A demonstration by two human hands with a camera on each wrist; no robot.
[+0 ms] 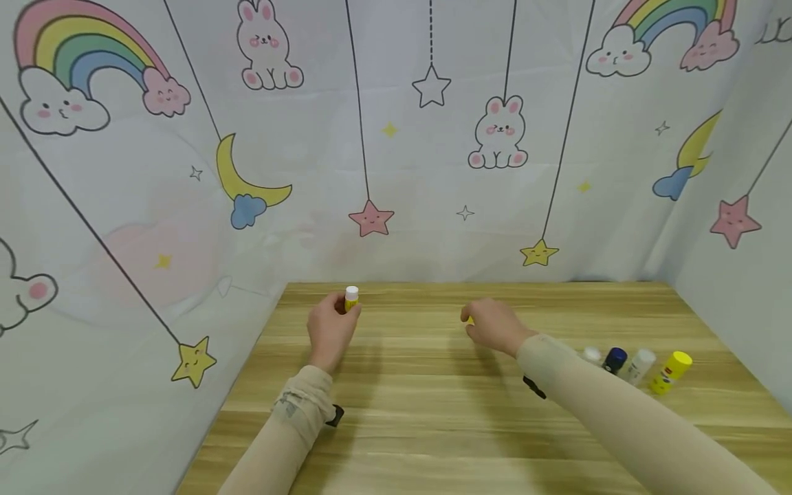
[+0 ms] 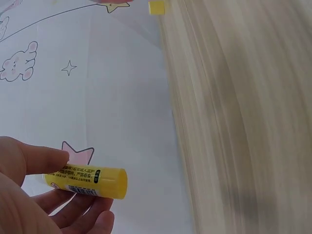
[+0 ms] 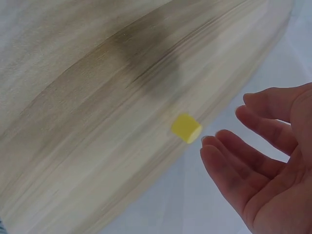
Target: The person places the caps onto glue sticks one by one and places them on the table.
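Up at the far left of the table, my left hand [image 1: 331, 330] grips a yellow glue stick [image 2: 92, 181] between thumb and fingers. Its printed label shows in the left wrist view, and in the head view its upper end looks white. My right hand [image 3: 268, 161] is beside a small yellow cap [image 3: 186, 128] towards the table's back. The fingers are parted and loosely bent, with the cap just off their tips in the right wrist view. From the head view the right hand [image 1: 495, 324] hides most of that cap.
On the right of the wooden table [image 1: 421, 426] stand a yellow glue stick [image 1: 671, 372], a white tube [image 1: 640, 366], a dark blue capped tube [image 1: 615, 359] and a white-topped one [image 1: 591, 355], partly behind the right forearm. A patterned curtain [image 1: 427, 158] hangs at the back and sides.
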